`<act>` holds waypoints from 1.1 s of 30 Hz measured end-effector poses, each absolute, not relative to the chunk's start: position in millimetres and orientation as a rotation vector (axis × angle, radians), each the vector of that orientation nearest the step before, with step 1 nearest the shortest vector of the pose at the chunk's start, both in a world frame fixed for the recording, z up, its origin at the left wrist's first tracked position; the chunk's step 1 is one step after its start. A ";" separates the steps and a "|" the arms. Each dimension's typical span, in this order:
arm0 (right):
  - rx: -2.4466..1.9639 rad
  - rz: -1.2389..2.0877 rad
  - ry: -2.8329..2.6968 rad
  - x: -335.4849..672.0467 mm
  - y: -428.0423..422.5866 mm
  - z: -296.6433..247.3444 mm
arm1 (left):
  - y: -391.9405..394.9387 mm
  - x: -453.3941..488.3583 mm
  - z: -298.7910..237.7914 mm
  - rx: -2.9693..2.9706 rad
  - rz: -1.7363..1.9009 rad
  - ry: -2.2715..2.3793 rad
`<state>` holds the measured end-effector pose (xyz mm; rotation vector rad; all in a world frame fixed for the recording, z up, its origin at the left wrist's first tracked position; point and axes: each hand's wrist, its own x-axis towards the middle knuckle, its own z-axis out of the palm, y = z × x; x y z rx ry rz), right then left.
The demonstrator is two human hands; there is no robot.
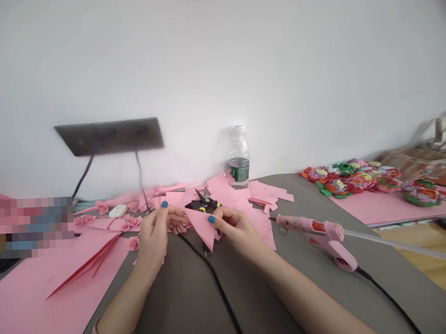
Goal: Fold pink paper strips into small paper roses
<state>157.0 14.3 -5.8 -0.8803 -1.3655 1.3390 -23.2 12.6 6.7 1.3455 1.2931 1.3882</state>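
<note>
A folded triangle of pink paper (202, 229) is pinched between the thumb and fingers of my right hand (235, 228), its point hanging down over the table. Just left of it is my left hand (154, 236), the thumb raised and apart from the loosely curled fingers; I see nothing held there. Its fingertips come close to the paper's left corner. Directly behind the triangle lie black and yellow scissors (207, 201), partly hidden by the paper and my right hand. Loose pink paper pieces (260, 219) spread around and behind them.
A pink glue gun (310, 227) with a clear glue stick lies right, its cord trailing forward. Another black cable (216, 275) crosses between my arms. A bottle (239, 159) stands by the wall. Pink sheets (32, 293) lie left; colourful paper flowers (356, 178) sit back right.
</note>
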 end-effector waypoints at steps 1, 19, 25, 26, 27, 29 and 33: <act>-0.881 1.328 -1.338 157.6 15.1 -6.7 | 12.0 -21.7 6.2 1.360 1.349 1.255; -0.857 1.373 -1.457 155.6 10.2 -2.5 | 2.4 -11.3 1.9 1.758 1.168 1.323; -0.825 1.361 -1.557 156.4 9.5 -3.2 | 4.0 -9.3 1.4 1.779 1.179 1.316; -0.819 1.351 -1.544 156.7 10.0 -4.1 | 4.4 -9.3 1.2 1.771 1.164 1.305; -0.816 1.337 -1.529 157.2 10.5 -5.0 | 4.7 -9.6 1.1 1.763 1.145 1.294; -0.822 1.313 -1.519 158.5 11.5 -6.1 | 5.2 -10.6 0.9 1.760 1.106 1.281; -0.855 1.354 -1.570 160.4 11.9 -5.2 | 5.6 -12.9 1.6 1.795 1.071 1.283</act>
